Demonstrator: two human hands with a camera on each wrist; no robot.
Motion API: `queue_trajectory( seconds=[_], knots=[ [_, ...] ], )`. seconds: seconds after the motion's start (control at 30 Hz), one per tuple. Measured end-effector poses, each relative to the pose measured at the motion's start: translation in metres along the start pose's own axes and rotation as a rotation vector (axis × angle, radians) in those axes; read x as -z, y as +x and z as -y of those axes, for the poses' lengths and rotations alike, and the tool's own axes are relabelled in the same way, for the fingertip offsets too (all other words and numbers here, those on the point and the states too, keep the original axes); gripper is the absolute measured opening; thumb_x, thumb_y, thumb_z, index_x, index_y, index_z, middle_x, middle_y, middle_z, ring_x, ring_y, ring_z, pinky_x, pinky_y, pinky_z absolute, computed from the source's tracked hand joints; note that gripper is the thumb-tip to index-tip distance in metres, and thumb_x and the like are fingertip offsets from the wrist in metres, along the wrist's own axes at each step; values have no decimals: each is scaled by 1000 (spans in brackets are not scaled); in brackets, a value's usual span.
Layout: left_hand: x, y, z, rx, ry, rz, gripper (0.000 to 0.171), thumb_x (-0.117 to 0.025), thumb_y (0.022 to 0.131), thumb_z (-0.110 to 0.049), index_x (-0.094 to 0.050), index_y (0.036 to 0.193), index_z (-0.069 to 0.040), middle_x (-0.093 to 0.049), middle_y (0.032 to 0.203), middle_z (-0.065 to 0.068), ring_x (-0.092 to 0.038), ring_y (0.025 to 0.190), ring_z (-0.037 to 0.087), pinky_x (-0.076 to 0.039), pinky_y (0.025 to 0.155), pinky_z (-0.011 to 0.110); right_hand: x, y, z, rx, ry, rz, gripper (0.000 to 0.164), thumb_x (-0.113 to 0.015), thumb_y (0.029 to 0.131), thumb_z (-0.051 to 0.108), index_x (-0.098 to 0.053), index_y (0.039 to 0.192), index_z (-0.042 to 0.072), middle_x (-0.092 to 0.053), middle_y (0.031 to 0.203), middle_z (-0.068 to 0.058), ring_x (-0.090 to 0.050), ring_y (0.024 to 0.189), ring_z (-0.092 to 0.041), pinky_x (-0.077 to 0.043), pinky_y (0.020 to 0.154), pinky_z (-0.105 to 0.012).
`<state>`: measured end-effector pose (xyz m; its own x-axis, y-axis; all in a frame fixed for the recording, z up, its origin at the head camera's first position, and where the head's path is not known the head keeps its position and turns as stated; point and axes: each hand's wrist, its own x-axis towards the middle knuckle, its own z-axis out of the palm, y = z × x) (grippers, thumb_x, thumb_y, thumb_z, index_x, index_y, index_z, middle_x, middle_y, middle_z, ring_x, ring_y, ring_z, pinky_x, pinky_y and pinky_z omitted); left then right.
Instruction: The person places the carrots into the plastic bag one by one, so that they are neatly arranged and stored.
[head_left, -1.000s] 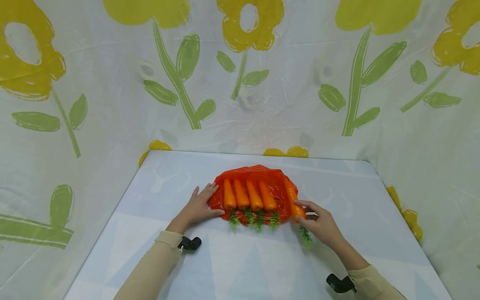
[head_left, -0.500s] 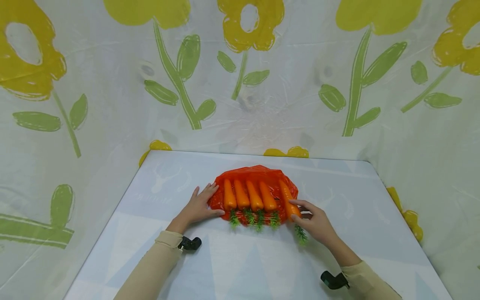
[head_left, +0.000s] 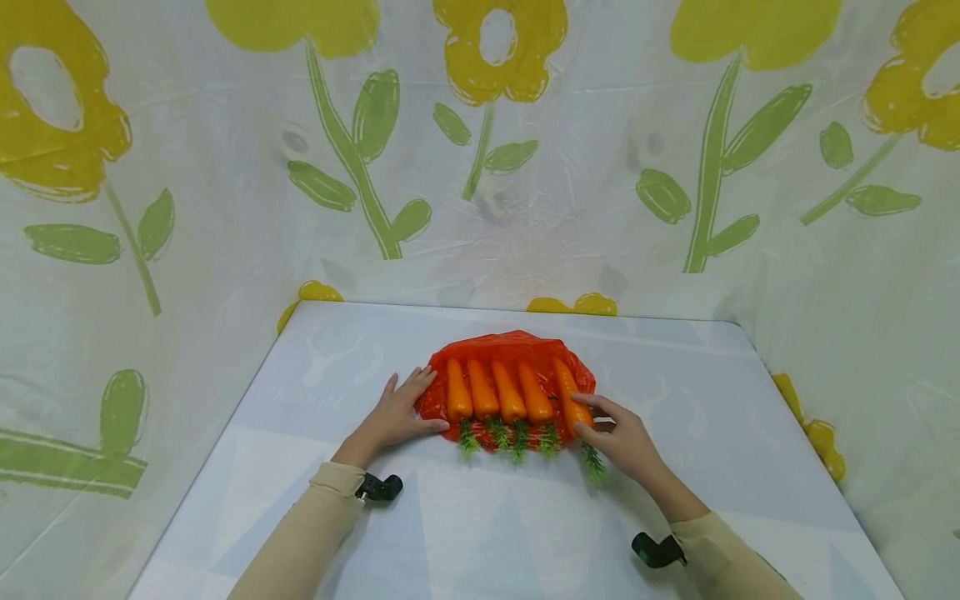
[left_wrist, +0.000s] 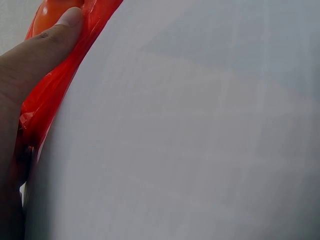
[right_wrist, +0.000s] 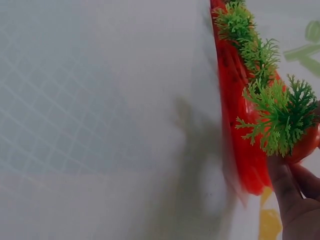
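A red plastic bag (head_left: 517, 343) lies flat on the table, with several orange toy carrots (head_left: 507, 392) side by side on it, green tops toward the person. My right hand (head_left: 618, 433) pinches one more carrot (head_left: 567, 390) at the row's right end, thumb and fingers near its thick end. Its leafy top shows close up in the right wrist view, hiding part of the fingertips. At the bag's left edge my left hand (head_left: 397, 410) rests with fingers spread. The left wrist view shows its thumb (left_wrist: 55, 37) lying against the red plastic (left_wrist: 55, 95).
The pale table (head_left: 480, 533) has a faint blue triangle pattern. A white curtain (head_left: 570, 208) printed with yellow flowers hangs behind and at both sides. Each wrist carries a small black camera (head_left: 382, 487).
My right hand has carried its carrot leftward, from the bag's right edge to beside the other carrots. The left hand and the bag stay where they were.
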<state>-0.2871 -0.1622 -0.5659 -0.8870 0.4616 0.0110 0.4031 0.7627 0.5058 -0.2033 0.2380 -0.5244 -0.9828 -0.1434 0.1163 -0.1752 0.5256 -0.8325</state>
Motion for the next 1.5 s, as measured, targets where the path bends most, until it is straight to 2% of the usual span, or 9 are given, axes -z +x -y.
queue_trajectory(
  seconds=[0.57, 0.9, 1.5],
  knots=[
    [1, -1, -1, 4, 1, 0, 105, -73, 82, -65, -32, 160, -7, -26, 167, 10, -17, 155, 31, 3, 123, 59, -9, 19, 4, -34, -31, 5, 43, -76, 94, 21, -66, 135, 16, -67, 121, -8, -61, 107, -25, -57, 93, -40],
    [4, -3, -4, -24, -7, -10, 104, -75, 83, -62, -32, 159, -4, -28, 166, 13, -20, 154, 33, 1, 122, 61, -12, 28, 0, -52, -59, 16, 43, -76, 93, 25, -66, 135, 18, -66, 127, -11, -62, 109, -26, -57, 94, -44],
    [0, 0, 1, -9, 6, -7, 105, -74, 83, -63, -31, 160, -7, -26, 167, 10, -18, 155, 31, 3, 123, 59, -13, 34, 2, -85, -93, 29, 41, -75, 94, 28, -67, 134, 18, -66, 129, -13, -62, 111, -29, -55, 96, -47]
  ],
)
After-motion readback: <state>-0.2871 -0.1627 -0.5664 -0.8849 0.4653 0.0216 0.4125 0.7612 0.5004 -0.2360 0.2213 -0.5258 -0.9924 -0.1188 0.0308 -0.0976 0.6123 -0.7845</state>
